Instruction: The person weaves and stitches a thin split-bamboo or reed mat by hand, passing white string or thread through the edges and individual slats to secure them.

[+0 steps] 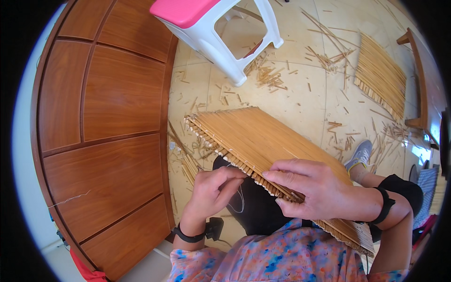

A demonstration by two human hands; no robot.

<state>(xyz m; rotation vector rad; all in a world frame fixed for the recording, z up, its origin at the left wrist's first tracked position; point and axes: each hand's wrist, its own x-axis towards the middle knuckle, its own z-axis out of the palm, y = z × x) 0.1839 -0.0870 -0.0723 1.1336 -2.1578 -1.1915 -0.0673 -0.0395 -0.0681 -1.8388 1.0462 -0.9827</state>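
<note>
A stiff panel of thin tan stalks (263, 136), bound side by side, lies slanted across my lap. Along its near edge run cut stalk ends with white stitching. My right hand (312, 185) grips this edge, fingers over the top face and thumb at the underside. Close to it, my left hand (216, 188) is closed in a pinch against the same edge. From its fingertips a thin pale thread (243, 202) hangs in a loop over my dark-clad leg. Exactly what lies between the fingertips is partly hidden.
A wooden panelled cabinet (124, 89) stands at the left. Ahead is a white stool (206, 40) with a pink seat. Stalk offcuts (270, 77) litter the tiled floor. A second stalk panel (380, 75) lies at the far right, beside a wooden piece of furniture (425, 84).
</note>
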